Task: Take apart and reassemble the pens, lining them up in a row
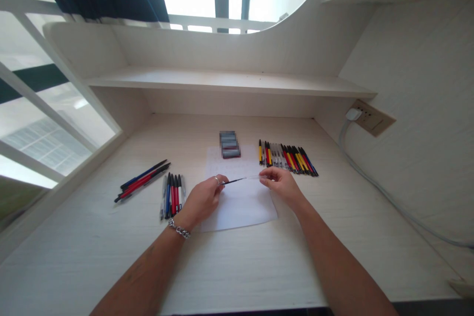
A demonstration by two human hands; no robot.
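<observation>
My left hand [207, 197], with a ring and a chain bracelet, pinches a thin dark pen refill [234, 180] that points to the right. My right hand [279, 181] is closed on a clear pen barrel [252, 177], its left end meeting or nearly meeting the refill's tip. Both are held above a white sheet of paper [237, 210]. Fingers hide the outer ends of both pieces. Left of my left hand lies a row of pens [173, 195] in clear, blue, red, black and white.
Several longer-lying pens [142, 181] rest at the left. A row of yellow, red, black and clear pens [289, 158] lies behind my right hand. A blurred-out stack [230, 144] sits at the paper's top. A cable [365, 177] runs from the wall socket [372, 117] at right; a shelf [229, 81] spans the back.
</observation>
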